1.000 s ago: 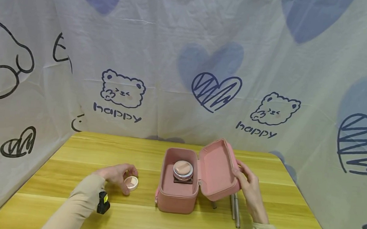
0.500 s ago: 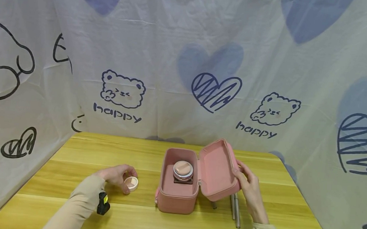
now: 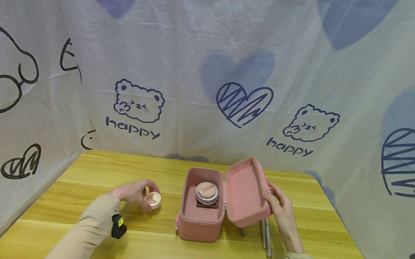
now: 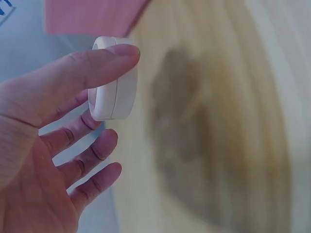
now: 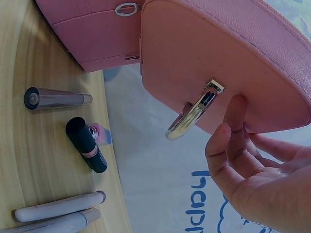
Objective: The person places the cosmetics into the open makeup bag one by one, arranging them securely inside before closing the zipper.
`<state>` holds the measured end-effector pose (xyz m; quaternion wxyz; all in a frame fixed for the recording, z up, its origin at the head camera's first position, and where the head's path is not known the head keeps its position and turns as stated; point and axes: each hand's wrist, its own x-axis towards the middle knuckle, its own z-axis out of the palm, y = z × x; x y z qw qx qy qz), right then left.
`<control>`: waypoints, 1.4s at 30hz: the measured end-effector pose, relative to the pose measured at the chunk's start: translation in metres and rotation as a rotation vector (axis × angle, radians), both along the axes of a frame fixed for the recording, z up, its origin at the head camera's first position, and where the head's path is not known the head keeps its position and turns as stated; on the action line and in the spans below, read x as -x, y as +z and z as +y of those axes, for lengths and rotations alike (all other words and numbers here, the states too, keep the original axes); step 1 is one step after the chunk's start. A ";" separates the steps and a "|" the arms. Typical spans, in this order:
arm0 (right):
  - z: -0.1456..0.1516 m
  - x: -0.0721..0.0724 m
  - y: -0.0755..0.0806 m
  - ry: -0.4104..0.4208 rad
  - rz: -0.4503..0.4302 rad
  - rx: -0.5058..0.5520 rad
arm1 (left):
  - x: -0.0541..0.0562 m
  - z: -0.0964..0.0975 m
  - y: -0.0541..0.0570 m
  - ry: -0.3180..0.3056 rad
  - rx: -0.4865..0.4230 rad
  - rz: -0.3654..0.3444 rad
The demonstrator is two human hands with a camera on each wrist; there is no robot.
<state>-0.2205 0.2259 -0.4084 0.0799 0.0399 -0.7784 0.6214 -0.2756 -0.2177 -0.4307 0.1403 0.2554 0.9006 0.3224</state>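
1. Fingers of the left hand [image 3: 136, 192] pinched the white compact [image 4: 121, 99], thumb on its near side; the lower fingers hung loosely bent.
2. Position: the white compact was left of the pink case [image 3: 199, 230] and appeared to be held just above the table [image 3: 148, 245].
3. Appearance: the white compact was round and short, with a smooth side wall and a thin seam running around it. Its face showed a white ring enclosing pinkish and beige sections.
4. Fingers of the right hand [image 3: 282, 213] gripped the outer edge of the lid [image 3: 244, 192], fingertips against its outer face. A gold handle [image 5: 194, 114] projected from that face.
5. Clearances: a strip of table separated the white compact from the case's left rim. The lid stood tilted out to the right, leaving the case's top open.
6. Case interior: a silver-rimmed compact [image 3: 207, 191] with a beige top rested on a dark item [image 3: 200, 204]; pink floor showed in front of both.
7. Right side: a brown tube [image 5: 58, 98], a black tube [image 5: 85, 143], a pink bottle [image 5: 101, 134] and two pale tubes [image 5: 63, 206] lay on or stood at the table surface.
8. Markings: the backdrop [image 3: 184, 43] read "happy" twice, each beneath a line-drawn bear [image 3: 139, 100].
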 end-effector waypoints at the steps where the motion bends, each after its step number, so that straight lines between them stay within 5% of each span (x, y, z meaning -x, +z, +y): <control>1: 0.000 0.000 0.000 0.000 0.001 0.001 | 0.001 0.001 0.004 -0.007 0.003 0.019; 20: 0.001 -0.001 0.001 0.005 -0.001 -0.008 | -0.004 0.056 0.075 -0.046 0.037 0.266; 29: 0.000 -0.001 0.003 -0.006 -0.005 -0.013 | -0.006 0.096 0.106 -0.055 0.201 0.278; 35: -0.001 0.000 0.002 -0.014 0.004 -0.012 | -0.006 0.125 0.115 -0.078 0.291 0.243; 42: 0.000 0.000 0.001 -0.008 0.009 -0.005 | -0.007 0.161 0.108 -0.060 0.380 0.188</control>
